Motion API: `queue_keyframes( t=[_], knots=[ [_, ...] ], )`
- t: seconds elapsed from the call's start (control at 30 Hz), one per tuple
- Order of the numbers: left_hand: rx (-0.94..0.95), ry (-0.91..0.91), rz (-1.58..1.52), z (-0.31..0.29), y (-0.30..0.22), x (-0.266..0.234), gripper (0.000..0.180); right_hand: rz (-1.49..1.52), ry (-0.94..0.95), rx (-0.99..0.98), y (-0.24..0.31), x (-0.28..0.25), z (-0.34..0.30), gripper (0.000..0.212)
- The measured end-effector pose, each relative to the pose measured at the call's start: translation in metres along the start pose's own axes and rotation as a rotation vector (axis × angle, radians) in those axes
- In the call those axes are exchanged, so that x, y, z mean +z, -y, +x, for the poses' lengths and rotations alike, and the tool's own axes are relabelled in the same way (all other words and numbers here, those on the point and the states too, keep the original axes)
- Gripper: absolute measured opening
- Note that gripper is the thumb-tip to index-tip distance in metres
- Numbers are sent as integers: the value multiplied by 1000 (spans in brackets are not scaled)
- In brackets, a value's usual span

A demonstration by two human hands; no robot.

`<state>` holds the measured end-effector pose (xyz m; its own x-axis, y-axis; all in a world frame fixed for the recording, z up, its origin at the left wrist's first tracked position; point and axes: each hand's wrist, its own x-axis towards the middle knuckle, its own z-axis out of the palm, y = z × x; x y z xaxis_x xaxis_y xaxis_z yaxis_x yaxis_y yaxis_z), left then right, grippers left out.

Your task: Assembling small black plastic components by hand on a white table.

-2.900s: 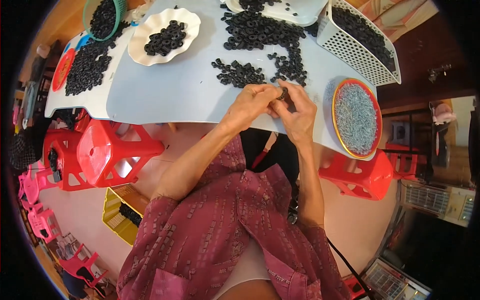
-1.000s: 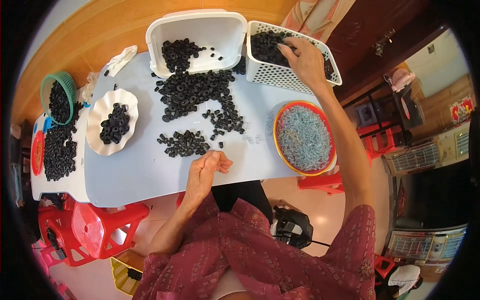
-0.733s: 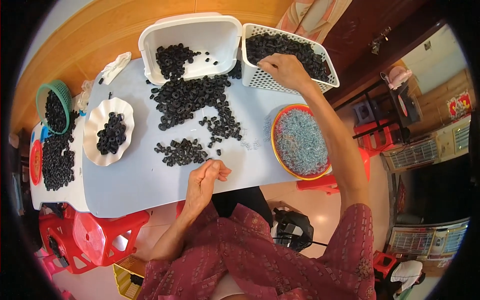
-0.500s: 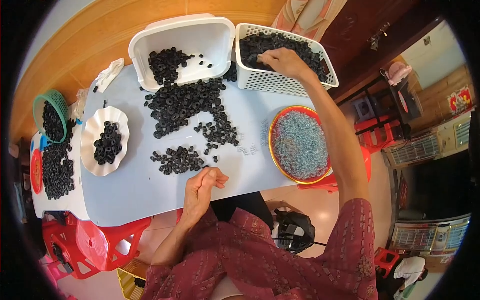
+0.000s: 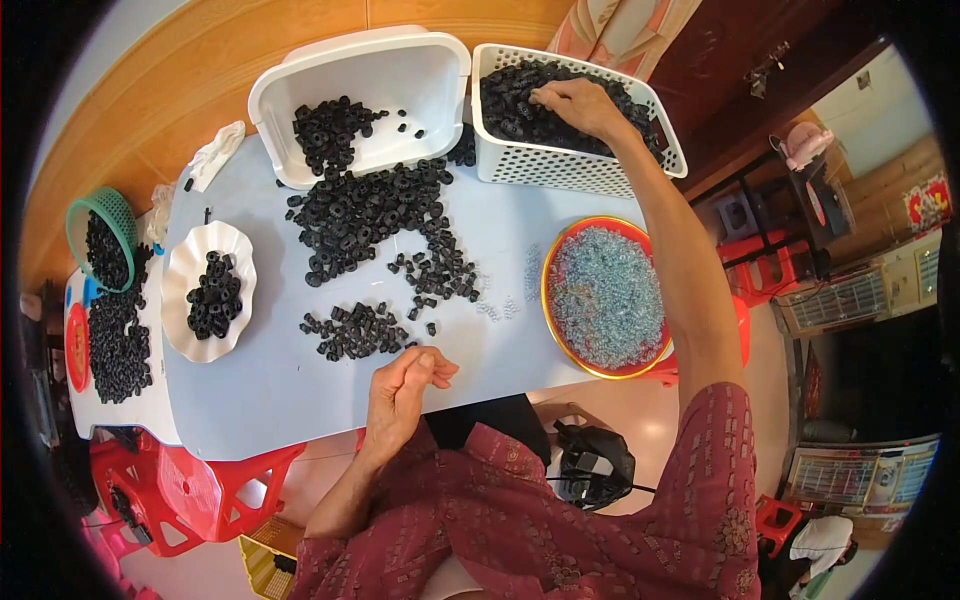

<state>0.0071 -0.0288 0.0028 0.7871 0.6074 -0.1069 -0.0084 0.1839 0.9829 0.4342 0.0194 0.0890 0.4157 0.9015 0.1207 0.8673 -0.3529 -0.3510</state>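
My right hand reaches over the rim of a white perforated basket at the far right of the table. Its fingers are bent and pressed together at the heap of black ribbed parts inside; whatever they hold is hidden. Close to the table's near edge, my left hand is closed, thumb against curled fingers, and its contents cannot be made out. Just beyond it lies a small pile of short black cylindrical pieces. Farther back spreads a larger heap of black ring-like parts.
A white tub lies tipped toward me, black parts inside. Right of centre stands a red, gold-rimmed tray of small clear pieces. At left are a scalloped white dish, a green basket and red stools.
My right hand has shifted slightly away and to the right within the basket, its fingertips now higher on the black parts. My left hand stays closed in place. The view has tilted slightly.
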Motion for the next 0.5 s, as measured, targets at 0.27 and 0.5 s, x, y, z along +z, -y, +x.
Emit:
queue_keyframes(
  t=[0.27,0.5],
  knots=[
    [2,0,8,0,0,0,32,77,-115,38,-7,3,8,37],
    [11,-17,14,-1,1,0,29,33,-107,89,0,3,15,36]
  ],
)
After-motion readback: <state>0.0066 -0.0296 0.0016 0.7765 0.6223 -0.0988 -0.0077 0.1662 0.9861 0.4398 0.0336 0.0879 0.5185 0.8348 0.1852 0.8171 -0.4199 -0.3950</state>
